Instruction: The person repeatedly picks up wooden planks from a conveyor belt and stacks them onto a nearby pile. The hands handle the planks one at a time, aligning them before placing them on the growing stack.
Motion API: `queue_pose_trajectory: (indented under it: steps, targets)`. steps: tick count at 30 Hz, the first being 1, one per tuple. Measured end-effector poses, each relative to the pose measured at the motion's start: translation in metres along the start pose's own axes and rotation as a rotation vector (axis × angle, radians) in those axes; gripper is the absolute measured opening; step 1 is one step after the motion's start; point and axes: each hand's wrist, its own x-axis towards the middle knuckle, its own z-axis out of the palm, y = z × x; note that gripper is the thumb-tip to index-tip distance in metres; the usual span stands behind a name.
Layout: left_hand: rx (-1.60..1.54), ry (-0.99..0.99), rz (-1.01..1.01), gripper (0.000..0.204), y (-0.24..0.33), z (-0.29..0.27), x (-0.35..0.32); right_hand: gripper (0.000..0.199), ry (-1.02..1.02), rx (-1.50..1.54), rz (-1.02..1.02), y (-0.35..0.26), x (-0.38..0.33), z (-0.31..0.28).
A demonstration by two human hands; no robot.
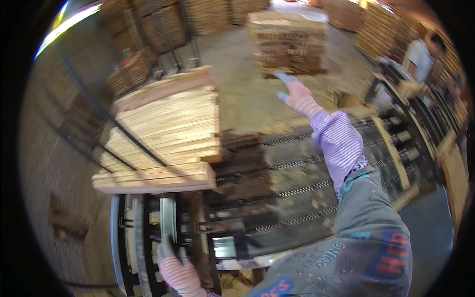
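1. Blur smeared my right hand [296,94], raised far out in front in its striped glove; the fingers looked loosely spread and held nothing, though I could not make out each one
2. My left hand [170,257] sat low at the bottom edge, partly cut off, its gloved fingers up against the metal frame [168,218] of the machine; whether they gripped it or only touched it I could not tell
3. The stack of thin wooden boards [166,133] lay just above my left hand, resting on the machine's near end, well apart from my right hand; its far side ran into blur
4. The conveyor bed [297,183] stretched to the right of the stack, dark, with chains running across it and wood scraps scattered on it
5. The floor [237,59] beyond was bare concrete, and another pile of boards [287,42] stood on it beyond my right hand
6. More stacked wood [148,24] lined the back of the room
7. A person in a pale shirt [420,57] stood at the far right, hard to make out
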Motion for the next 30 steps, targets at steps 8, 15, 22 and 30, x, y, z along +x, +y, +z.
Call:
queue_pose_trajectory:
  steps: [8,15,22,30]
  targets:
    - [-0.098,0.014,0.08,0.048,0.01,0.004,-0.013,0.058,-0.061,-0.134,0.95,0.237,-0.414,-0.126]
    - [-0.185,0.241,0.239,0.051,0.017,0.008,-0.022,0.078,-0.177,-0.197,0.972,0.223,-0.499,-0.085]
    - [-1.06,-0.203,0.279,0.047,0.188,0.05,-0.092,0.083,-0.374,-0.402,0.835,0.195,-0.437,-0.05]
    - [-1.256,-1.186,0.119,0.067,0.329,0.162,-0.201,0.05,-0.242,1.642,0.922,0.25,-0.453,-0.086]
